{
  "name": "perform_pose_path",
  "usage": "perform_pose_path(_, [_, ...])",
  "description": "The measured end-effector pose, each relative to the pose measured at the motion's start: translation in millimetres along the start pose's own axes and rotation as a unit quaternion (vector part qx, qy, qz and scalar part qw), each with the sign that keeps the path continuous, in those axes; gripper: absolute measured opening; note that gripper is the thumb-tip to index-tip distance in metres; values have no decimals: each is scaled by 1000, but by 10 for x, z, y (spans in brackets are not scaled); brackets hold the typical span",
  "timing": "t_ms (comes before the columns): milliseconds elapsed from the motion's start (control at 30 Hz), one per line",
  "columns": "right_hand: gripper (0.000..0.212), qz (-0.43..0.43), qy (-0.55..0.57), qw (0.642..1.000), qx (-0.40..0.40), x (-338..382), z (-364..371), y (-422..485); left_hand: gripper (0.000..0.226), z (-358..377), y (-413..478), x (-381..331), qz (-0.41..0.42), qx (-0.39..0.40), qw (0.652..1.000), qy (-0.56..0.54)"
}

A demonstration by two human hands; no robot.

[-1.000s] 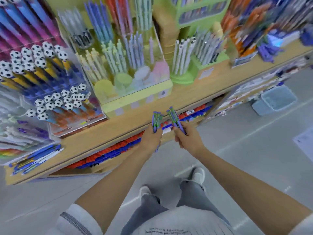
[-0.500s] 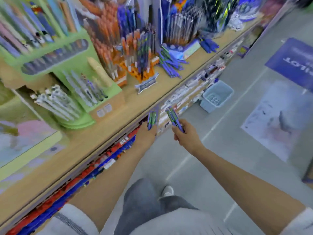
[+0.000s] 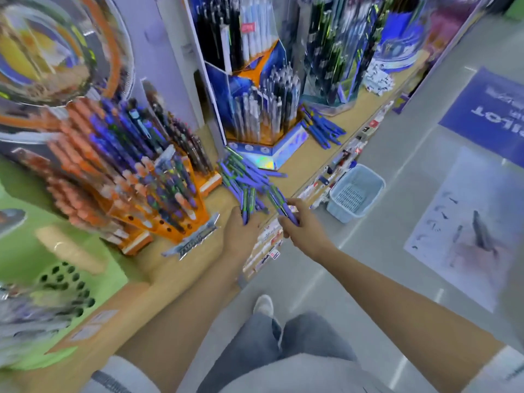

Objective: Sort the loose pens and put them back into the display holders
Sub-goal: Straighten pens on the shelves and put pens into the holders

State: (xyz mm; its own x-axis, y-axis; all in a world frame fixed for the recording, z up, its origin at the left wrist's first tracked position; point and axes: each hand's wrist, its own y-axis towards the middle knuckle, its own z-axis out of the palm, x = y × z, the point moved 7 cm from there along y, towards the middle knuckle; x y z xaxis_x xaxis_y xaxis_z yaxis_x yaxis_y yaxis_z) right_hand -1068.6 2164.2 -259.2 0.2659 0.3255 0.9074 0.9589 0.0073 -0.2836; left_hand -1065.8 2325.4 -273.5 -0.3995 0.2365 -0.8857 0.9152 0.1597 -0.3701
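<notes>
Lying in a loose heap on the wooden shelf point(image 3: 300, 163), the purple pens point(image 3: 249, 173) sit between the orange display holder point(image 3: 170, 231) and the blue display holder point(image 3: 263, 150), close to the foot of the blue one. A second heap point(image 3: 321, 129) lies on the same shelf, just right of the blue holder. The left hand point(image 3: 241, 236) is at the shelf's front edge, fingers curled round a small bundle of purple-and-green pens point(image 3: 247, 204) standing upright out of the fist. Its upper ends overlap the nearer heap in view, and contact cannot be told. The right hand point(image 3: 304, 229), just beside the left and over the shelf edge, has its fingers clamped on a second small bundle point(image 3: 279, 202), which is tilted up and to the left. The orange holder carries orange and blue pens, with several bare holes along its front tier. A pale blue basket point(image 3: 354, 194) stands on the grey floor point(image 3: 397, 251) below the shelf. A blue floor sign point(image 3: 487, 114) lies beyond it.
</notes>
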Motion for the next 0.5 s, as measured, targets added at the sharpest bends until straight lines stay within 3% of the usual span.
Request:
perform_pose_path(367, [45, -91, -115, 978, 151, 355, 138, 1226, 44, -6, 689, -9, -38, -176, 983, -32])
perform_pose_path(433, [53, -112, -132, 966, 190, 407, 206, 1339, 41, 31, 725, 162, -61, -204, 975, -69])
perform_pose_path(500, [44, -130, -152, 953, 229, 449, 281, 1424, 33, 24, 659, 155, -71, -241, 964, -88])
